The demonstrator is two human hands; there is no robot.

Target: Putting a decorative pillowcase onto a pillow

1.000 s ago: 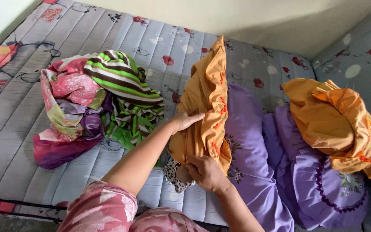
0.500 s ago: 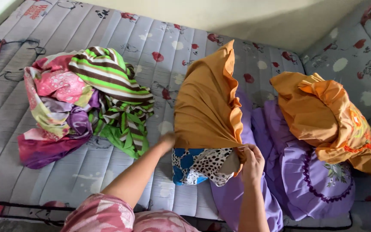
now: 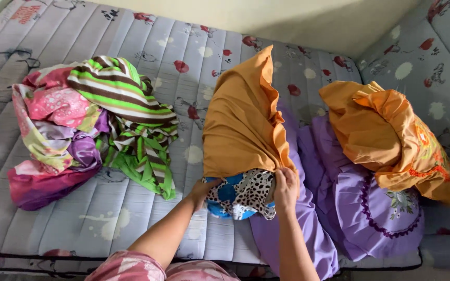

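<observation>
An orange frilled pillowcase (image 3: 243, 125) stands over a pillow on the mattress (image 3: 131, 218). The pillow's blue and spotted black-and-white end (image 3: 240, 195) sticks out at the bottom. My left hand (image 3: 200, 190) grips the pillowcase's open edge on the left side of that end. On the right side my right hand (image 3: 286, 187) pinches the same orange edge. A purple cloth (image 3: 298, 229) lies under and to the right of the pillow.
A heap of striped green, pink and purple cloths (image 3: 87, 125) lies at the left. Another orange-covered pillow (image 3: 391, 140) rests on a purple embroidered pillow (image 3: 386, 213) at the right. A wall (image 3: 298, 18) runs behind the mattress.
The orange case has been drawn down over the pillow. Both hands moved from its middle to its lower open edge, and the spotted pillow end now shows between them.
</observation>
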